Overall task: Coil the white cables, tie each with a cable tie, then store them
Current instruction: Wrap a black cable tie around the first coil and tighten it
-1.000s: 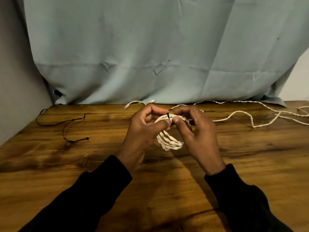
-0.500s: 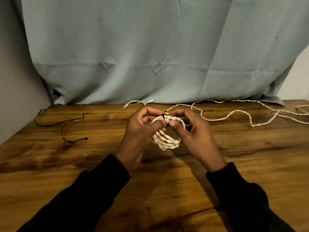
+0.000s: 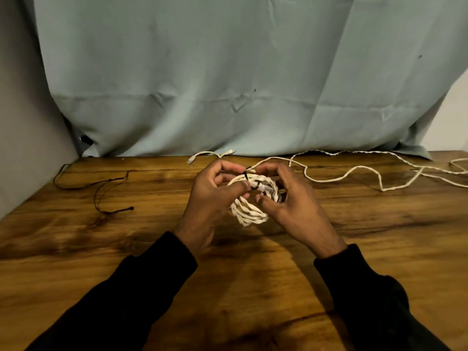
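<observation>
A coil of twisted white cable point(image 3: 249, 214) hangs between both hands above the wooden table point(image 3: 253, 287). My left hand point(image 3: 215, 196) grips the coil's top, its thumb pressed by the clear plug point(image 3: 264, 188). A thin black cable tie point(image 3: 246, 173) crosses the coil at the top, near my left fingertips. My right hand point(image 3: 291, 201) curls round the coil's right side, fingertips near the tie's end and thumb under the plug. A long loose white cable point(image 3: 354, 171) trails from the coil's top to the right along the table's back.
A short white cable point(image 3: 210, 155) lies at the table's back edge behind the hands. Black cable ties point(image 3: 106, 188) lie at the back left. A pale blue cloth point(image 3: 240, 84) hangs behind the table. A grey wall stands to the left.
My right thumb has come off the coil's top, so the clear plug now shows. The loose cable's slack has shifted on the table. The hands have stayed in place.
</observation>
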